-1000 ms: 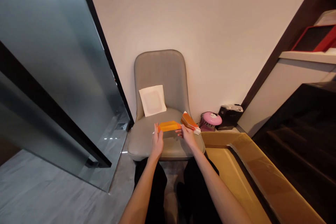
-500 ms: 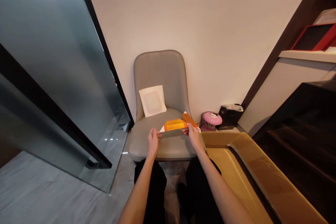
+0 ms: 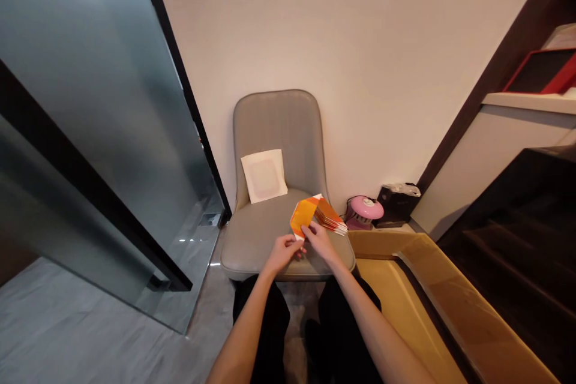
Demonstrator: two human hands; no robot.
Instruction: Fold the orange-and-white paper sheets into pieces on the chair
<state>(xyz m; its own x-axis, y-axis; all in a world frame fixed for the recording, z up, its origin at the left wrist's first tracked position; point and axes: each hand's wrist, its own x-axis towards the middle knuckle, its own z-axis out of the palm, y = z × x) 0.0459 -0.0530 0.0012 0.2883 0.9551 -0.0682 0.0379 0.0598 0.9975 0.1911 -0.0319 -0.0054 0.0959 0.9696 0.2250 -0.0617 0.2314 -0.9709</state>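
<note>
A folded orange paper piece with white edges (image 3: 303,214) is held above the chair seat, tilted upright. My left hand (image 3: 282,254) pinches its lower white corner, fingers closed. My right hand (image 3: 320,242) grips its lower right side with the thumb pressed on the front face. Just behind my right hand, a stack of similar orange-and-white folded pieces (image 3: 332,216) lies at the right of the grey chair's seat (image 3: 252,246). A white square packet (image 3: 264,176) with a faint rounded square on it leans against the backrest.
An open cardboard box (image 3: 382,276) stands to the right of the chair. Beyond it are a pink rounded device (image 3: 366,207) and a black bag (image 3: 396,204) by the wall. On the left is a frosted glass door (image 3: 99,102) with a dark handle bar.
The orange paper piece has turned from lying level between spread hands to standing steeply. My left hand has moved right and lower, close beside my right hand.
</note>
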